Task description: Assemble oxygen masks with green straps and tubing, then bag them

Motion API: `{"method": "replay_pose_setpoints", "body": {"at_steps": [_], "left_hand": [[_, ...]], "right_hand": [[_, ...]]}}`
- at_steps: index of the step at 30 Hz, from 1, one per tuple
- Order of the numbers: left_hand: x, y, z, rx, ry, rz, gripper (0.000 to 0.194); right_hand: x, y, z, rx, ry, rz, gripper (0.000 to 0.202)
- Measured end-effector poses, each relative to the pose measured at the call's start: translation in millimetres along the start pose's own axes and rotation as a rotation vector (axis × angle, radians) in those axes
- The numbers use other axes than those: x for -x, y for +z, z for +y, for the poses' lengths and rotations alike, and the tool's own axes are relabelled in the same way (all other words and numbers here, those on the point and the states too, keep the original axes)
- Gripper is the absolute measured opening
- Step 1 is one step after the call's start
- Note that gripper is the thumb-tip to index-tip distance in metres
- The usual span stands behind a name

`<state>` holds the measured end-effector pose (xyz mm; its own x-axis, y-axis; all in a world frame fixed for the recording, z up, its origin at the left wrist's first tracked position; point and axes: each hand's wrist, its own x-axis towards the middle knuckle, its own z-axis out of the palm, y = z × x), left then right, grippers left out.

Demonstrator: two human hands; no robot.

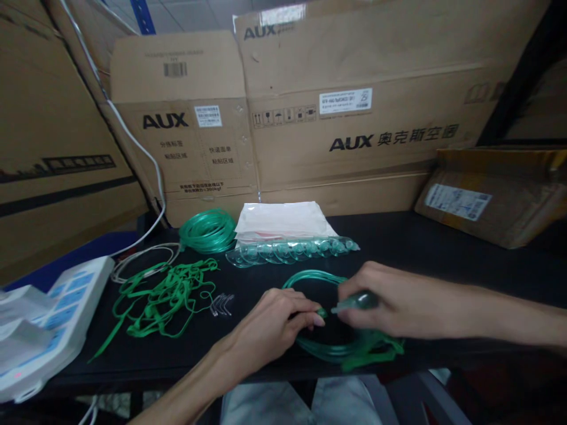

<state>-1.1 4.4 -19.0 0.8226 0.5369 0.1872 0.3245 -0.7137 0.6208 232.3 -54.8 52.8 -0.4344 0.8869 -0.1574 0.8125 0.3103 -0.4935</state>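
Note:
A coil of green tubing (325, 352) lies on the black table near its front edge. My left hand (283, 316) rests over the coil's left side, its thumb and fingers pinching a small green piece (322, 313). From the right, my right hand (376, 301) is wrapped round a green translucent part (362, 301), whose pale tip points toward the left fingertips with a small gap between. The right hand is slightly blurred. Green strap (376, 351) lies at the coil's lower right, partly under the right hand.
Behind the hands, clear green masks (292, 251) lie in a row before white bags (286, 221). Another tubing coil (207, 230), tangled green straps (163, 301), thin metal strips (221, 304) and a power strip (62, 319) are to the left. Cardboard boxes (354, 171) stand behind.

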Motion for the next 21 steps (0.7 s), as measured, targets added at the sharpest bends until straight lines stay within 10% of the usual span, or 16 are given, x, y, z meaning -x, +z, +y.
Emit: {"method": "replay_pose_setpoints", "body": {"at_steps": [8, 15, 21], "left_hand": [[2, -15.9, 0, -0.001, -0.072, 0.019, 0.023], [19, -6.6, 18, -0.172, -0.111, 0.007, 0.048], [36, 5.3, 12, -0.371, -0.13, 0.077, 0.054]], "right_hand": [[39, -35, 57, -0.24, 0.339, 0.325, 0.053], [30, 12, 116, 0.407, -0.047, 0.734, 0.047], [47, 39, 62, 0.718, -0.405, 0.918, 0.011]]}}
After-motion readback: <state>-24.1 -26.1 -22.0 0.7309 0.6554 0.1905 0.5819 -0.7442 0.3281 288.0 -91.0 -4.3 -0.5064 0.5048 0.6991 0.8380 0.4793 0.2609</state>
